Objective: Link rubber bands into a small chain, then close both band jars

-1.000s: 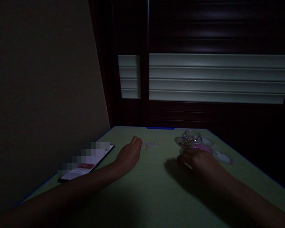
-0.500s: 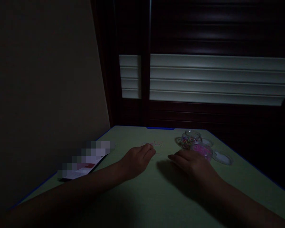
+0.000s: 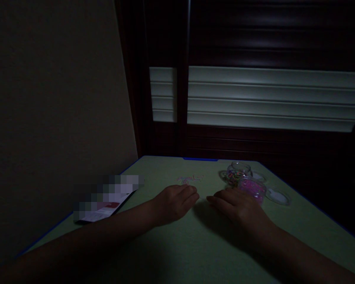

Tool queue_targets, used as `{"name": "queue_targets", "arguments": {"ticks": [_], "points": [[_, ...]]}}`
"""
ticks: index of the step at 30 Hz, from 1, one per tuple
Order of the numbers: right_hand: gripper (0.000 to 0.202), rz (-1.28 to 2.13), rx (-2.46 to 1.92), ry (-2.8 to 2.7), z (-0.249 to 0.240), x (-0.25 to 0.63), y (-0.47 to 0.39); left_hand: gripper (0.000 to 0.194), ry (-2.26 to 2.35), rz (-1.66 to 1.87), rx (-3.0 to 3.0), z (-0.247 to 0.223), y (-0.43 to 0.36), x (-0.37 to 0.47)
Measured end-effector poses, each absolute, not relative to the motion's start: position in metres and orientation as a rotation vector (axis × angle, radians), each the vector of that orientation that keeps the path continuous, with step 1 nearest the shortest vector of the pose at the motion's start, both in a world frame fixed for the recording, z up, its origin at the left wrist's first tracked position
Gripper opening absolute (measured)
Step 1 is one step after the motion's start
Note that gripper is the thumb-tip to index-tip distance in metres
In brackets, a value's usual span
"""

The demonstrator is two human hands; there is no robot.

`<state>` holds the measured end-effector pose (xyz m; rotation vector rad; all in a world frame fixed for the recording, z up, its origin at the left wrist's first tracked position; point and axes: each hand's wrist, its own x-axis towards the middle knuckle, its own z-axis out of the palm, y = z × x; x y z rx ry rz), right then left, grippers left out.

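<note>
My left hand (image 3: pixel 177 201) is closed in a pinch low over the table, just in front of a small cluster of thin pale-pink pieces (image 3: pixel 191 179). Whatever its fingertips hold is too small and dark to make out. Facing it across a narrow gap, my right hand (image 3: pixel 236 205) also has its fingers pressed together, any item between them hidden. Beyond the right hand stands an open clear jar of multicoloured bits (image 3: pixel 238 173). A second clear jar with pink bits (image 3: pixel 253 187) is nearer, partly behind that hand.
Two clear round lids (image 3: pixel 278 196) (image 3: pixel 258 177) lie right of the jars. A flat, partly blurred sheet or device (image 3: pixel 106 205) rests at the left edge of the green table (image 3: pixel 165 256). Behind are a wall and dark slatted panels.
My left hand has moved slightly right and nearer to me, uncovering more of the pale-pink pieces. My right hand has shifted slightly left and down.
</note>
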<state>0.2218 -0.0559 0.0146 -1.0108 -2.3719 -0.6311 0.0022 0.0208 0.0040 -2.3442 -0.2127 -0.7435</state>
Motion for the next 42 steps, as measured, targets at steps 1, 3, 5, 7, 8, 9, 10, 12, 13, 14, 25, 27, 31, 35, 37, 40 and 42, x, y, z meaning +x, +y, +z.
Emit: {"name": "queue_targets", "arguments": {"ticks": [1,3,5,7,8,9,10,12,13,14,25,27,31,35,37,40,42], "points": [[0.022,-0.625,-1.014,-2.381,0.015,0.221,-0.056,0.014,-0.211,-0.736,-2.351,0.004,0.02,0.002],[0.021,-0.613,-1.02,-2.397,0.016,0.221,-0.057,0.016,-0.212,-0.732,-2.363,0.004,0.02,0.002],[0.021,-0.608,-1.021,-2.405,0.017,0.221,-0.057,0.016,-0.21,-0.734,-2.376,0.004,0.02,0.002],[0.02,-0.613,-1.007,-2.41,0.017,0.221,-0.056,0.015,-0.198,-0.728,-2.386,0.004,0.021,0.002],[0.02,-0.616,-0.999,-2.411,0.017,0.221,-0.056,0.015,-0.195,-0.717,-2.391,0.004,0.021,0.002],[0.02,-0.617,-0.994,-2.414,0.017,0.221,-0.056,0.014,-0.196,-0.706,-2.394,0.004,0.021,0.002],[0.02,-0.613,-0.989,-2.419,0.017,0.22,-0.056,0.015,-0.199,-0.694,-2.398,0.004,0.021,0.002],[0.018,-0.599,-0.983,-2.427,0.017,0.22,-0.056,0.016,-0.206,-0.672,-2.407,0.004,0.021,0.002],[0.017,-0.591,-0.983,-2.43,0.017,0.219,-0.055,0.016,-0.207,-0.665,-2.411,0.004,0.021,0.002],[0.017,-0.589,-0.982,-2.431,0.017,0.219,-0.055,0.016,-0.203,-0.664,-2.412,0.003,0.021,0.002],[0.017,-0.598,-1.017,-2.427,0.02,0.221,-0.058,0.014,-0.164,-0.633,-2.399,0.004,0.021,0.002],[0.017,-0.606,-1.069,-2.431,0.022,0.224,-0.057,0.014,-0.168,-0.621,-2.388,0.004,0.021,0.002],[0.016,-0.685,-1.267,-2.382,0.031,0.236,-0.054,0.014,-0.181,-0.55,-2.373,0.005,0.022,0.001],[0.016,-0.777,-1.6,-2.264,0.047,0.255,-0.054,0.016,-0.198,-0.486,-2.364,0.007,0.022,0.0],[0.018,-0.836,-1.789,-2.158,0.056,0.264,-0.056,0.015,-0.201,-0.477,-2.362,0.007,0.022,0.0],[0.021,-0.863,-1.973,-2.019,0.065,0.274,-0.059,0.013,-0.214,-0.466,-2.358,0.006,0.022,0.0],[0.022,-0.845,-2.063,-1.96,0.067,0.277,-0.061,0.014,-0.222,-0.463,-2.351,0.005,0.023,0.0]]}}
